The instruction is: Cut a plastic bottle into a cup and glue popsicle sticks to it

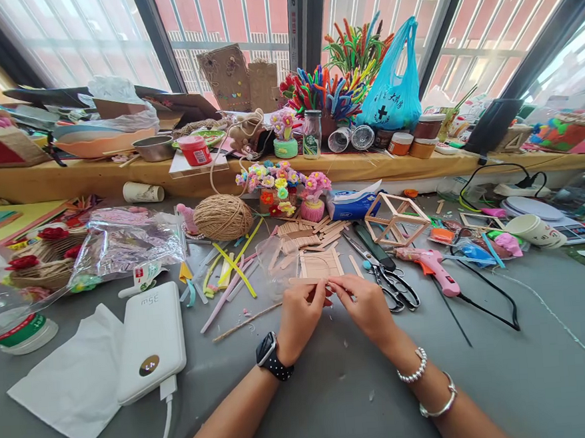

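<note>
Both forearms [230, 413] reach up from the bottom edge over a grey table [330, 403], a black watch [272, 356] on the left wrist, a beaded bracelet [414, 366] and a metal bangle [439, 413] on the right. Fingertips meet near the middle of the table: the left hand [302, 315] pinches a pale wooden stick [303, 281] that pokes out to the left, while the right hand [366, 304] is narrowed to a pinch at the same spot; whether anything sits between its fingers cannot be told. Just beyond lies a flat panel of sticks [319, 262], with loose sticks [323, 233] heaped behind it. Right of the panel are scissors [376, 266], an open wooden frame [404, 207] and a pink glue gun [432, 266] with its black cord. To the left, coloured strips [236, 269] lie crossed in front of a ball of twine [223, 217]. Nearer on that side, a white power bank [154, 345], plugged into a white cable [166, 414], overlaps a paper napkin [68, 378]. Along the ledge [180, 187] at the back, bright pipe cleaners [324, 93] stand bunched beside a blue plastic bag [393, 82].
</note>
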Available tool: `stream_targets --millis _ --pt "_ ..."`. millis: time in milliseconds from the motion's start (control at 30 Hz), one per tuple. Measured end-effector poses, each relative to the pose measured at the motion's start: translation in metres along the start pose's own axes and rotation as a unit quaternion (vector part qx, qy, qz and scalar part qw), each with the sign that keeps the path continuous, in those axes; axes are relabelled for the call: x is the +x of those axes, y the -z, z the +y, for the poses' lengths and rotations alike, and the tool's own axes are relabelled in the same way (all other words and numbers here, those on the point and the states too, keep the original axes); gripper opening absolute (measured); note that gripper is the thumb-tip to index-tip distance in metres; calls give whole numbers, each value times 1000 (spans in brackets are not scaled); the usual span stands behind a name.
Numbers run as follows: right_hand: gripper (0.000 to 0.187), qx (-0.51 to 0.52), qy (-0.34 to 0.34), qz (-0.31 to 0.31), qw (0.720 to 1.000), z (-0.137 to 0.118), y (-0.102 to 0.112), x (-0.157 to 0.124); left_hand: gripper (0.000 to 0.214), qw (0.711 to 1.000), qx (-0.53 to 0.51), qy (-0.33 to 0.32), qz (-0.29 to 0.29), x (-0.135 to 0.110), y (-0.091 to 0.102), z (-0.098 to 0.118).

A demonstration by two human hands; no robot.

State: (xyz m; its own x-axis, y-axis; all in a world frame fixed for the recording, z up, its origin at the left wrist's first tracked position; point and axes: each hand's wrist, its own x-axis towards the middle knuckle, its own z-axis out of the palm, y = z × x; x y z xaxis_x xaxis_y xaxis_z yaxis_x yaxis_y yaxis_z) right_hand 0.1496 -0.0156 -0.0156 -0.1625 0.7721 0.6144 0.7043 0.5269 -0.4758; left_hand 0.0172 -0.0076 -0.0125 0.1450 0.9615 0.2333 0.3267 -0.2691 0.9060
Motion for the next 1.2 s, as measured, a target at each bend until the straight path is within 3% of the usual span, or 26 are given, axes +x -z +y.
stream_targets --millis 500,933,1067,1200 --pt "26 -94 39 -23 995 -4 -7 -4 37 994 104 -31 -21 -1 0 1" --pt "31 -149 48 24 987 -7 -13 -4 35 989 132 -68 5 -1 -1 1" --pt "24 -76 -7 11 997 -6 -11 -2 35 991 121 -60 8 0 0 2" --pt "15 103 -111 -39 988 -4 -4 1 34 1000 13 16 -9 2 2 -1"
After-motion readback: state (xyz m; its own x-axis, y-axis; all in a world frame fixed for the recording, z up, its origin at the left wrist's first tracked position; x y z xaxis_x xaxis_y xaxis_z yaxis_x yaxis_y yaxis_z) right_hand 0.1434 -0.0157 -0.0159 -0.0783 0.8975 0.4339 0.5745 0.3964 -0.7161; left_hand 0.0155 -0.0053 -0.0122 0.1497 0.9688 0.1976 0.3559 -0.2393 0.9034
